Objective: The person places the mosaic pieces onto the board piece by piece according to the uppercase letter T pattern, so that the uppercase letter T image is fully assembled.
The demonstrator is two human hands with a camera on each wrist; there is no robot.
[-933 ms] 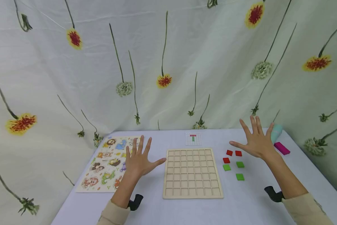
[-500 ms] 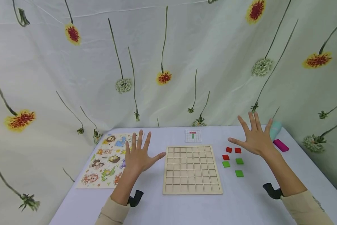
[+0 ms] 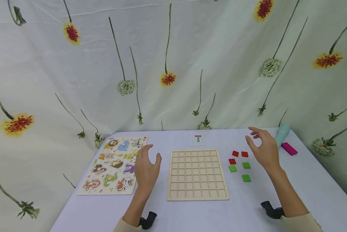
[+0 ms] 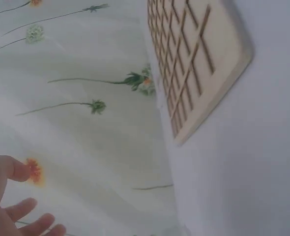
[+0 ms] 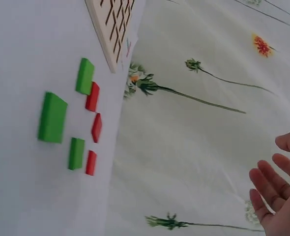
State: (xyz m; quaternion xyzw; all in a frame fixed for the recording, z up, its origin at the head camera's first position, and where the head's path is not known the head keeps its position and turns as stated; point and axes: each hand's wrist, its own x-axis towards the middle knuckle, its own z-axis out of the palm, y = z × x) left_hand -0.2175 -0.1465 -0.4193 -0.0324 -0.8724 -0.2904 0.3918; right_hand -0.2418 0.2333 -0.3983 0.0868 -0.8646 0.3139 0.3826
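Both hands hover over the table, holding nothing. The left hand (image 3: 146, 169), fingers loosely bent, is between the animal puzzle board (image 3: 84, 190) and the wooden grid board (image 3: 198, 196), whose squares hold nothing. To the right of the grid, the right hand (image 3: 265, 151) has relaxed, slightly curved fingers near several small square tiles. Red tiles, such as one red tile (image 3: 232, 161), lie toward the back; green tiles, such as one green tile (image 3: 246, 178), lie closer. In the right wrist view the tiles, among them a large green tile (image 5: 52, 118), stand apart from the hand.
Behind the grid lies a small printed card (image 3: 198, 140) with a red and green T pattern. A magenta block (image 3: 289, 149) and a light teal object (image 3: 282, 134), its kind unclear, are at the back right. A flower-printed cloth (image 3: 173, 64) hangs behind the table.
Both hands were spread with straight fingers; now the fingers are relaxed and bent. The left hand has turned and shifted slightly right, uncovering more of the puzzle board. Tiles have not moved.
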